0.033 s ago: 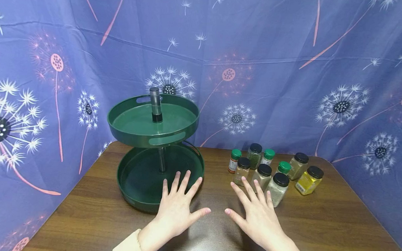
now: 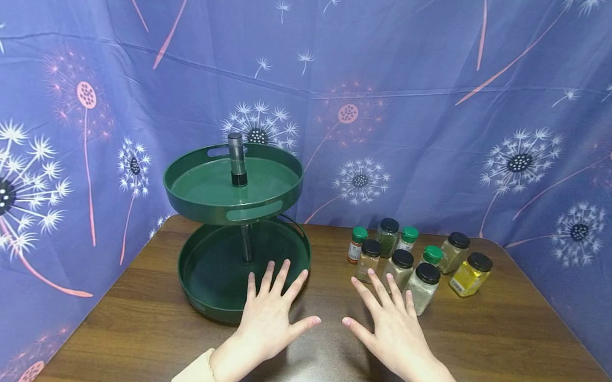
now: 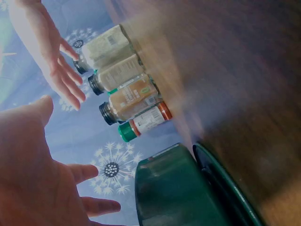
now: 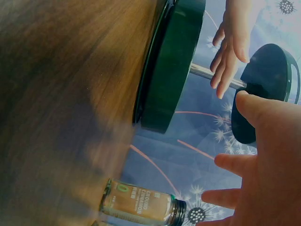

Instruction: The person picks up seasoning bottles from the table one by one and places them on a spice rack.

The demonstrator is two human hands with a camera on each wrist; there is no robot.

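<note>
My left hand hovers with fingers spread before a two-tier dark green tray stand, overlapping its lower tray in the head view. It holds nothing. The upper tray sits higher on a metal post; both trays look bare. My right hand, likewise spread and holding nothing, is in front of several spice jars. Nearest it are a pale jar with a black lid and a beige one. In the right wrist view, a jar reads "ground cinnamon".
Behind these stand a red-labelled bottle with a green cap, a green herb jar and more green-capped bottles. A yellow jar is at the right. The wooden table backs onto a blue dandelion-print cloth.
</note>
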